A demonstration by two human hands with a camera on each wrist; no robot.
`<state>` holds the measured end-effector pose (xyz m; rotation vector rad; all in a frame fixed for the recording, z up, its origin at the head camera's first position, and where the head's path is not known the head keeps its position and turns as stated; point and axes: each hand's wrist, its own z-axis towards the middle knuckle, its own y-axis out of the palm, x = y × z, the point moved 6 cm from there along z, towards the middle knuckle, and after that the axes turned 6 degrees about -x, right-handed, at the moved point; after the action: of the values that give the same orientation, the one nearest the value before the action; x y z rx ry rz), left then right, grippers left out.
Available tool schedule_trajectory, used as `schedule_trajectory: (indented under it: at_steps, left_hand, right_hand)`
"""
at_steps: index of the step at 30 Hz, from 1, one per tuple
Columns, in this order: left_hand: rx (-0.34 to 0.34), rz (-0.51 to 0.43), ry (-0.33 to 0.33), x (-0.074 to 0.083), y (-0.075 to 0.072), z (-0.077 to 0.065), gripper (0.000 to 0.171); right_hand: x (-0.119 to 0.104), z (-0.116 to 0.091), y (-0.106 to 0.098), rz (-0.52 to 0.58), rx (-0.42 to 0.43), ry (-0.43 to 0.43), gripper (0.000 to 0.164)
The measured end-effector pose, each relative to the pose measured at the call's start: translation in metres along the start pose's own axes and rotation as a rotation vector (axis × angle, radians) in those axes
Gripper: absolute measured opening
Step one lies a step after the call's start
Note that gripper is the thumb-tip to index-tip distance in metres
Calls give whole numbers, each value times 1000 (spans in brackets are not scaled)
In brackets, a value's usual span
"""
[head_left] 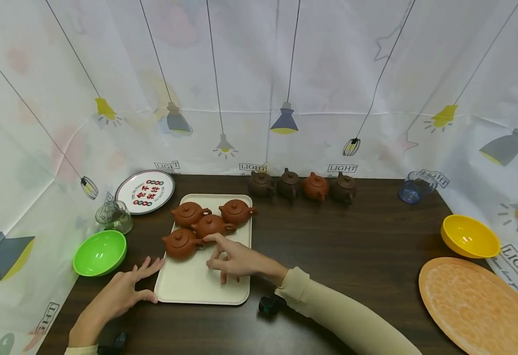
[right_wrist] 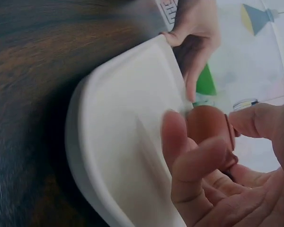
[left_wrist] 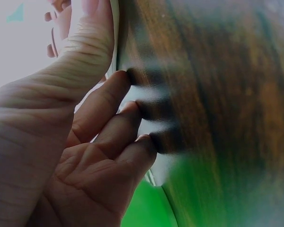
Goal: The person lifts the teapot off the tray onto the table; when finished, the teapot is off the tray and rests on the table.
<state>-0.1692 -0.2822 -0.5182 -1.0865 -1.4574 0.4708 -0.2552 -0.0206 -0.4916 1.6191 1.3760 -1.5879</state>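
Note:
Four reddish-brown clay teapots stand on the upper part of a cream tray [head_left: 201, 286]. At the front left is one teapot [head_left: 180, 244], whose handle points right. My right hand [head_left: 236, 259] hovers over the tray, its index fingertip right at that handle and its thumb apart below. In the right wrist view this teapot [right_wrist: 208, 123] shows beyond the fingers, partly covered by them. My left hand [head_left: 119, 296] touches the tray's left edge with thumb and fingertips. Seen from the left wrist, its fingers [left_wrist: 104, 106] are extended beside the rim.
Behind the tray, a row of teapots [head_left: 289, 185] lines the table's back edge. Left of it are a green bowl [head_left: 100, 253], a clear glass [head_left: 116, 217] and a printed plate [head_left: 145, 192]. On the right stand a blue glass [head_left: 416, 187], a yellow bowl [head_left: 469, 236] and a round tan mat [head_left: 480, 305].

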Motion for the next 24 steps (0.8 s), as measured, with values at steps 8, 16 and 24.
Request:
schedule_trajectory:
  at_steps: [8, 16, 24]
  left_hand:
    - [12, 6, 0, -1, -2, 0, 91]
    - [2, -4, 3, 0, 1, 0, 89]
    - [22, -7, 17, 2, 1, -2, 87]
  right_hand:
    - [6, 15, 9, 209, -18, 49, 48]
    - [13, 32, 28, 548, 95, 88, 40]
    - [16, 26, 34, 571, 191, 97, 37]
